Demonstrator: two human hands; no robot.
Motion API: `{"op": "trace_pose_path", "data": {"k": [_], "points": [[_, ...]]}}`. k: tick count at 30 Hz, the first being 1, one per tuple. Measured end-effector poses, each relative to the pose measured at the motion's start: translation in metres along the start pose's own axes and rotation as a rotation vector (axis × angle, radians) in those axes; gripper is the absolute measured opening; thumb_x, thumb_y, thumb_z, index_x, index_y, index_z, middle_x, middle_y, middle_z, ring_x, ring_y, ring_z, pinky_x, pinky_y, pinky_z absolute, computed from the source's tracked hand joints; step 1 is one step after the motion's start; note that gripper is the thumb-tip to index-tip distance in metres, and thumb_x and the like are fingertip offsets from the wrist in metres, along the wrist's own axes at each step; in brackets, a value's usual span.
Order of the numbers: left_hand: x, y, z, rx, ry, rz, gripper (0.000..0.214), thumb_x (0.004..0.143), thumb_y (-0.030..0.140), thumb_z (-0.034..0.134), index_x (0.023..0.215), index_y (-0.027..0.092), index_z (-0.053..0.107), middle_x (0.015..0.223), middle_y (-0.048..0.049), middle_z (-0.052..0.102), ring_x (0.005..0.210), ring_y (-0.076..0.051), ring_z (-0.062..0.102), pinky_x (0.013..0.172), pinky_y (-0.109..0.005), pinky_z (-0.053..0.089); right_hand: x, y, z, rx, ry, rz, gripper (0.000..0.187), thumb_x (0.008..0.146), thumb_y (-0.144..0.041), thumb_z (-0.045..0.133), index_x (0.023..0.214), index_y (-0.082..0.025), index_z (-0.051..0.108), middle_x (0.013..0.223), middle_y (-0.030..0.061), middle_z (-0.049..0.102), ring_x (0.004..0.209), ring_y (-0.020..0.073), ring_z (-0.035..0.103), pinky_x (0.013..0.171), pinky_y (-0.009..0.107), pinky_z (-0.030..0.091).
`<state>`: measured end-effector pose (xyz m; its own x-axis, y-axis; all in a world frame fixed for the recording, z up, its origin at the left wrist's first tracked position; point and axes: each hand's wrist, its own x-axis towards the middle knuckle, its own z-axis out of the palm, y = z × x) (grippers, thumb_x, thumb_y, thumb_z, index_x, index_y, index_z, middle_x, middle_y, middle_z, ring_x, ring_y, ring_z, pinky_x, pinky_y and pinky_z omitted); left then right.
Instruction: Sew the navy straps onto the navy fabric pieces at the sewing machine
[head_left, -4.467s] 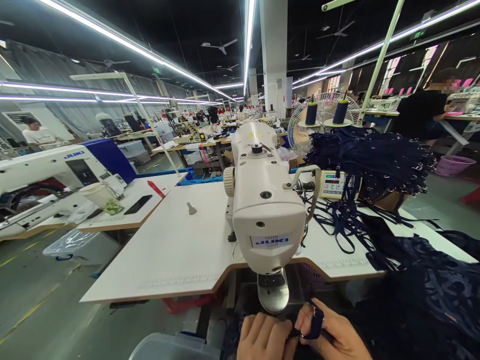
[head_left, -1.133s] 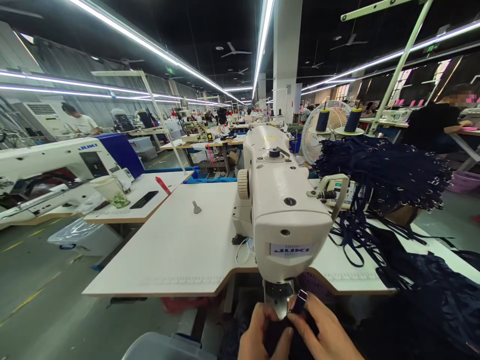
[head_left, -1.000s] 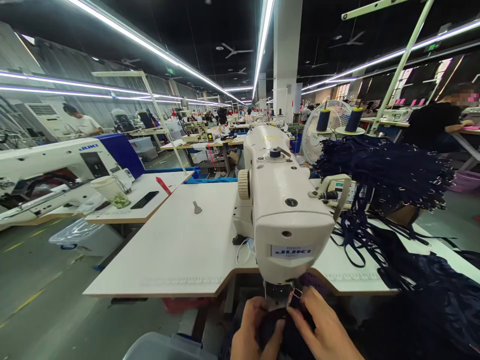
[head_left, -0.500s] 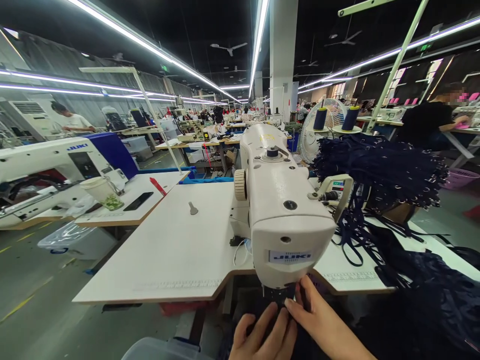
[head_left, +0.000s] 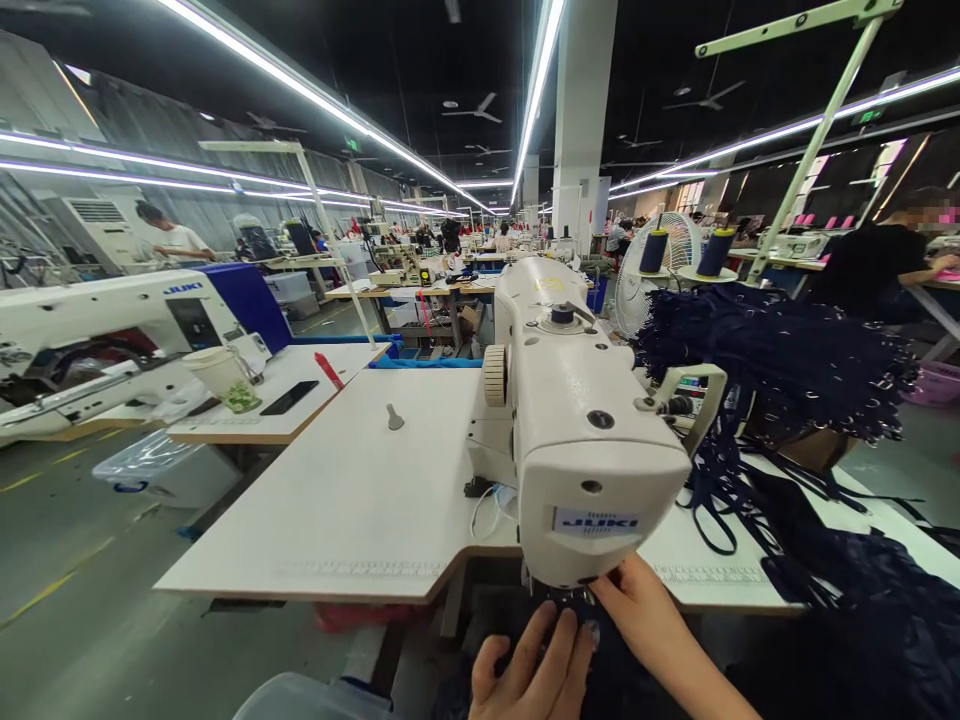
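Note:
A white JUKI sewing machine [head_left: 592, 440] stands on a white table [head_left: 360, 500] right in front of me. My left hand [head_left: 532, 670] lies below the machine head with its fingers spread flat on dark navy fabric [head_left: 600, 670]. My right hand [head_left: 637, 610] reaches up under the head, its fingertips pressed together at the needle area. What they grip is hidden by the machine. More navy fabric [head_left: 862, 620] is heaped at my right.
A thick bundle of navy straps [head_left: 780, 350] hangs right of the machine, with loose straps trailing over the table. Behind it are two thread cones [head_left: 654, 250] and a fan [head_left: 637, 280]. A cup [head_left: 221, 375] and phone [head_left: 289, 397] sit on the left table. A clear bin [head_left: 315, 700] stands below. Other people work at far tables.
Both hands moved up from the lap to the needle area. The navy strap piece seen in my right hand is now out of sight under the machine head, and my left fingers have spread flat.

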<state>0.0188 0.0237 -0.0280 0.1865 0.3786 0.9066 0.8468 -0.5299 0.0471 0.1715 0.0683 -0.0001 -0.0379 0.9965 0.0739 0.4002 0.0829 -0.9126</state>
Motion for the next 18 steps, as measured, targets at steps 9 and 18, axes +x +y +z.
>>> {"op": "trace_pose_path", "data": {"k": [9,18], "points": [[0.002,-0.005,0.000,0.075,-0.074,0.029,0.034,0.101,0.032,0.037,0.096,0.026,0.069,0.089,0.0097,0.074,0.088,-0.007,0.067,0.075,-0.036,0.032,0.016,-0.001,0.006,-0.011,0.023,-0.082,0.030,0.075,-0.025,0.047,0.093,-0.020,0.071,0.090,0.0088,0.074,0.089,0.0277,0.065,0.084,0.039,0.049],[0.007,-0.001,0.002,0.085,-0.096,-0.036,0.041,0.103,0.038,0.029,0.100,0.027,0.068,0.093,0.0077,0.075,0.088,-0.009,0.066,0.078,-0.037,0.032,0.024,0.012,0.008,0.036,0.040,-0.082,0.028,0.075,-0.023,0.056,0.096,-0.022,0.074,0.091,0.0079,0.077,0.092,0.0278,0.068,0.080,0.036,0.054]]}}
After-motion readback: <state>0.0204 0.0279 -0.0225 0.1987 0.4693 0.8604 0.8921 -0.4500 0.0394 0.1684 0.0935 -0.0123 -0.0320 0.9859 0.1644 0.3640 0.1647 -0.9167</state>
